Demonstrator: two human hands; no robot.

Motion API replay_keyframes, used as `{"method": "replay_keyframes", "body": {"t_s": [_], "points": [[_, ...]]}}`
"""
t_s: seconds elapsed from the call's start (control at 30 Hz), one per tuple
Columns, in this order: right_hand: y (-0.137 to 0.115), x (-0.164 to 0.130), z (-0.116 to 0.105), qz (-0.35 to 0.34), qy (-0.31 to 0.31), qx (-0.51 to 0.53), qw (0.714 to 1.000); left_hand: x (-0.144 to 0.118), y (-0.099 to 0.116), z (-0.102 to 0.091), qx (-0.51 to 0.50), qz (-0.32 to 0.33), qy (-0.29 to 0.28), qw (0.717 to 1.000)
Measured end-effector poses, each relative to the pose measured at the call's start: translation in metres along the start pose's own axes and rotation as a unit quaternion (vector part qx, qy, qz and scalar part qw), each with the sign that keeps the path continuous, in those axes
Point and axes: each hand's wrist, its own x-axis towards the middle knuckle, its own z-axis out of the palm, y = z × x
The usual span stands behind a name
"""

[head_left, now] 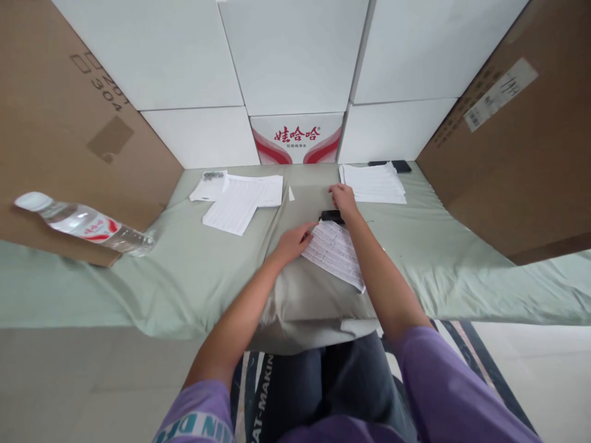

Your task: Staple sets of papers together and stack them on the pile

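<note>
Purple sleeves (pixel 443 381) and dark trousers fill the bottom edge, nearest the lens; the person sits against a table draped in pale green cloth (pixel 194 277).

Far left: clear water bottle (pixel 83 224), lying tilted on the cloth against a brown carton (pixel 60 123), well away from the work, probably parked out of reach of the papers.

Left of centre, at the back: loose spread of printed sheets (pixel 242 200), overlapping, with a small dark object, too small to identify, on the top-left sheet.

Centre: left hand (pixel 293 241) flat, fingers extended, pressing the left edge of a printed sheet (pixel 335 251) that lies angled in front of the person. It appears to pin the paper so it does not slide. Nothing gripped.

Just right: right hand (pixel 344 200) palm-down, fingers curled loosely over a small black device (pixel 330 216) at the sheet's top corner. Whether it grips the device or only rests on it cannot be told.

Right, at the back: neat paper stack (pixel 373 183), squared, a dark flat object (pixel 392 165) behind it. White boxes (pixel 295 55) wall the rear; another carton (pixel 521 154) closes the right.
</note>
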Motion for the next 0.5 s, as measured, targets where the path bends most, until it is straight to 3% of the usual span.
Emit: {"method": "replay_keyframes", "body": {"t_s": [0.2,0.4,0.5], "points": [[-0.006,-0.010,-0.008,0.027,0.012,0.151,0.988,0.000,-0.001,0.000,0.011,0.004,-0.010,1.000],[-0.001,-0.012,-0.008,-0.017,0.016,0.170,0.985,0.000,-0.004,-0.001,0.017,0.009,-0.013,1.000],[0.002,-0.014,-0.015,-0.085,-0.017,0.177,0.980,-0.001,-0.006,-0.003,0.003,0.011,-0.019,1.000]]}}
